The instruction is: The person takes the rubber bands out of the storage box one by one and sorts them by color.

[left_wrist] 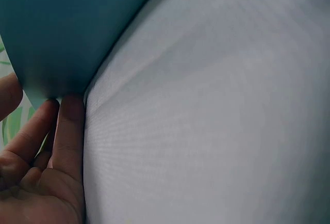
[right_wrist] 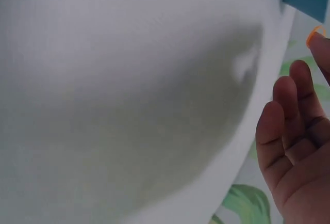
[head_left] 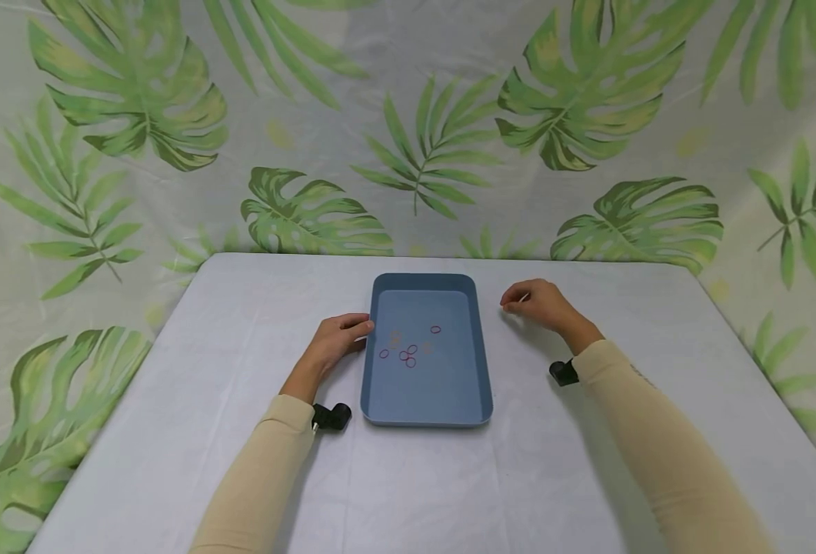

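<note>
A blue rectangular tray point(head_left: 424, 404) lies on the table with several small red rubber bands point(head_left: 411, 362) and faint orange ones point(head_left: 396, 338) on its floor. My left hand point(head_left: 334, 338) holds the tray's left side, its thumb at the rim. In the left wrist view, the fingers point(left_wrist: 69, 131) lie against the tray's outer wall point(left_wrist: 67, 33). Right of the tray, above the cloth, my right hand point(head_left: 539, 302) pinches an orange rubber band point(right_wrist: 310, 38) at the thumb and index finger. The index fingertip is cut off in the right wrist view.
A white cloth point(head_left: 276, 285) covers the table. Behind it hangs a leaf-patterned curtain point(head_left: 421, 138). A small black camera sits on the left wrist point(head_left: 331, 416) and another on the right wrist point(head_left: 563, 373).
</note>
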{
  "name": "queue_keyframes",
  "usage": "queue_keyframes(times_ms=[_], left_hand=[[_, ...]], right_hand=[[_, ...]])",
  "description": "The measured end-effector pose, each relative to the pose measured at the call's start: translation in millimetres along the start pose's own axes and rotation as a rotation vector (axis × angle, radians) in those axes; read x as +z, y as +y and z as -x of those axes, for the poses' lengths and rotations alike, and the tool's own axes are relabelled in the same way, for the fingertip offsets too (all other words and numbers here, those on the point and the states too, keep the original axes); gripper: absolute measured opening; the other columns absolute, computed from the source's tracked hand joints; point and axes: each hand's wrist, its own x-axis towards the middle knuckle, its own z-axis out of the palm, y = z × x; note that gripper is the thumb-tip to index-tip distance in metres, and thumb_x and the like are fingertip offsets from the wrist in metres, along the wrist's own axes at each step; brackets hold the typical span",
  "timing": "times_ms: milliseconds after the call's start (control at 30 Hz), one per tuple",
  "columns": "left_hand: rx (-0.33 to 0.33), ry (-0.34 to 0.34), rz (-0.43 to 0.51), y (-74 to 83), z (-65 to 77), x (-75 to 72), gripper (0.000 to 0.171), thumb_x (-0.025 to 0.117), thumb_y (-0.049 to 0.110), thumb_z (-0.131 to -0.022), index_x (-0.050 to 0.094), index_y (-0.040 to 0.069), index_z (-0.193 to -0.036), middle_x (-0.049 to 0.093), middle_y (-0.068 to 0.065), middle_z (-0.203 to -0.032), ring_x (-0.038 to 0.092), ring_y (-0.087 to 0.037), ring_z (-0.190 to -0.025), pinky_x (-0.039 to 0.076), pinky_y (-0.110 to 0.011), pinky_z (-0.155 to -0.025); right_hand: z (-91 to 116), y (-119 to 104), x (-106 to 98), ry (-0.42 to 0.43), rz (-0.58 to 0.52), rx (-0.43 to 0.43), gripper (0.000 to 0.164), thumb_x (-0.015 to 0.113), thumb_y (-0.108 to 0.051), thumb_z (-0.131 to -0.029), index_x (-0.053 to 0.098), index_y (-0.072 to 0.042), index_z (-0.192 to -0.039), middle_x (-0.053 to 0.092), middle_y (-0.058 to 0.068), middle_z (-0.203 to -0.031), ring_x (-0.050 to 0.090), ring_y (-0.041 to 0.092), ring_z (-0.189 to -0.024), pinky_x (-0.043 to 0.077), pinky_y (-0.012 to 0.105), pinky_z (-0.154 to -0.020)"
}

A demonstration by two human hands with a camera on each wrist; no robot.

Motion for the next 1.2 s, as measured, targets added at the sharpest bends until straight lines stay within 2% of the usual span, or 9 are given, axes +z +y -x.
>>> queue_keyframes(times_ms=[400,767,1200], left_hand=[[-0.005,0.010,-0.001,0.1,2.3,1.3,0.048,0.064,0.017,-0.097,0.054,-0.001,-0.140,0.053,-0.021,-0.145,0.056,-0.034,-0.131,0.049,-0.042,-0.109],[-0.009,0.018,-0.002,0.9,2.0,2.4,0.047,0.064,0.017,-0.096,0.055,-0.001,-0.139,0.054,-0.021,-0.145,0.057,-0.032,-0.130,0.050,-0.041,-0.108],[-0.016,0.022,0.005,-0.2,1.6,1.7,0.047,0.064,0.017,-0.096,0.055,0.000,-0.139,0.054,-0.020,-0.145,0.057,-0.032,-0.130,0.049,-0.042,-0.109]], right_hand=[[-3,6,18,0.017,-0.011,-0.004,0.014,0.069,-0.015,-0.092,0.075,-0.006,-0.101,0.074,0.014,-0.102,0.061,0.025,-0.089,0.047,0.028,-0.072],[0,3,20,0.015,0.014,0.001,0.013,0.069,-0.014,-0.092,0.075,-0.006,-0.100,0.074,0.014,-0.102,0.062,0.024,-0.089,0.048,0.027,-0.073],[-1,3,22,0.011,0.040,-0.005,0.013,0.068,-0.013,-0.092,0.076,-0.006,-0.100,0.075,0.014,-0.102,0.065,0.026,-0.093,0.051,0.035,-0.081]])
